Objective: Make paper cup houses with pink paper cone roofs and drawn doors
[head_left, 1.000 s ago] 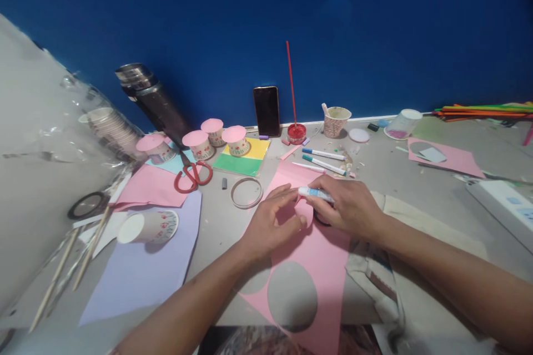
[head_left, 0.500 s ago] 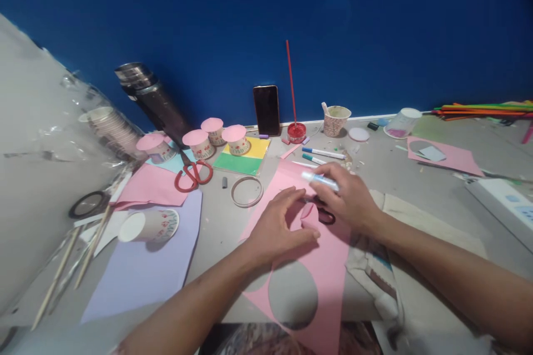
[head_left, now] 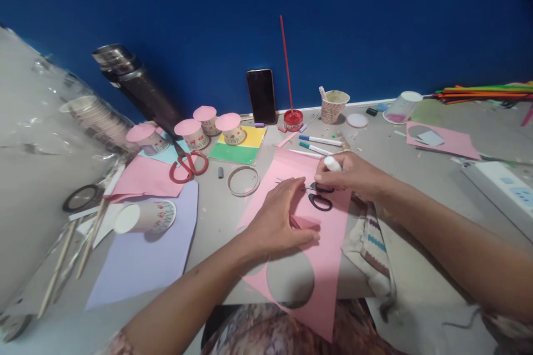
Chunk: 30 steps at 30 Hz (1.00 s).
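My left hand [head_left: 283, 213] curves around a small folded piece of pink paper [head_left: 306, 223], thumb along its near edge and fingers on the far side; the palm hides part of it. Held in my right hand [head_left: 350, 172] is a white glue tube [head_left: 332, 163], its white end pointing up. Black-handled scissors [head_left: 320, 202] lie between my hands, right by my right fingertips. Under both hands spreads a pink paper sheet [head_left: 333, 260] with a round hole cut in it, hanging over the table's front edge.
Left of my hands are a tape ring [head_left: 229, 182], red-handled scissors [head_left: 180, 173], a lying paper cup [head_left: 145, 218] on lilac paper [head_left: 141, 272], and several pink-topped cups. Markers [head_left: 320, 140], a phone [head_left: 261, 97] and a red pot [head_left: 293, 120] are behind. A cloth [head_left: 368, 244] and power strip [head_left: 506, 191] lie right.
My right hand has turned the tube from lying sideways to upright and lowered slightly beside the black scissors. My left hand stays around the folded paper, which now sits lower. The view has shifted slightly.
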{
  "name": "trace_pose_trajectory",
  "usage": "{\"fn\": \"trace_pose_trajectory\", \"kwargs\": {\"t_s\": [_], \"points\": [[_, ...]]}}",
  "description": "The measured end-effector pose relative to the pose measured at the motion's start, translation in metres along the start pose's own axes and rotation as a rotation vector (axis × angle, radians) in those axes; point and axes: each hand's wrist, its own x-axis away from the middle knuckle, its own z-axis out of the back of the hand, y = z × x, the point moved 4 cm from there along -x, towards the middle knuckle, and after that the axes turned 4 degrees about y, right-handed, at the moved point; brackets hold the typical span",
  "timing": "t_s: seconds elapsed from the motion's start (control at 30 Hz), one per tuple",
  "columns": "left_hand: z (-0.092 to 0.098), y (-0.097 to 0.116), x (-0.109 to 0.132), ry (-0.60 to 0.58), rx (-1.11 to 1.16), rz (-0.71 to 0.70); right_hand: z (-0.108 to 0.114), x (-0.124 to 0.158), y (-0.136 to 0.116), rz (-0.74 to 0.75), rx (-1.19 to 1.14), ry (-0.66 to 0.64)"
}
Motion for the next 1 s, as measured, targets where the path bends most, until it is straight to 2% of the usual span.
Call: {"fn": "trace_pose_trajectory", "kwargs": {"t_s": [0.1, 0.13, 0.17, 0.23, 0.3, 0.43, 0.57, 0.7, 1.0], "points": [[0.0, -0.004, -0.002, -0.006, 0.015, 0.029, -0.01, 0.007, -0.004, 0.065, 0.239, -0.317], [0.0, -0.005, -0.003, -0.007, 0.03, 0.042, -0.014, 0.009, -0.005, 0.096, 0.323, -0.379], [-0.001, -0.007, -0.004, -0.004, 0.052, 0.055, -0.016, 0.009, -0.005, 0.123, 0.409, -0.385], [-0.001, -0.011, -0.005, 0.022, 0.102, 0.073, -0.02, 0.008, -0.004, 0.165, 0.538, -0.285], [-0.001, -0.013, -0.005, 0.05, 0.14, 0.081, -0.025, 0.006, -0.003, 0.191, 0.563, -0.232], [0.005, -0.014, -0.007, 0.049, 0.256, 0.089, -0.03, 0.004, 0.003, 0.155, 0.424, -0.333], [0.016, -0.01, -0.01, -0.031, 0.426, 0.025, -0.018, 0.003, 0.0, 0.122, 0.3, -0.306], [0.018, -0.011, -0.011, -0.074, 0.659, 0.088, -0.01, 0.005, -0.007, 0.081, 0.209, -0.296], [0.013, -0.009, -0.009, -0.023, 0.719, 0.187, -0.017, 0.005, -0.005, 0.091, 0.196, -0.259]]}}
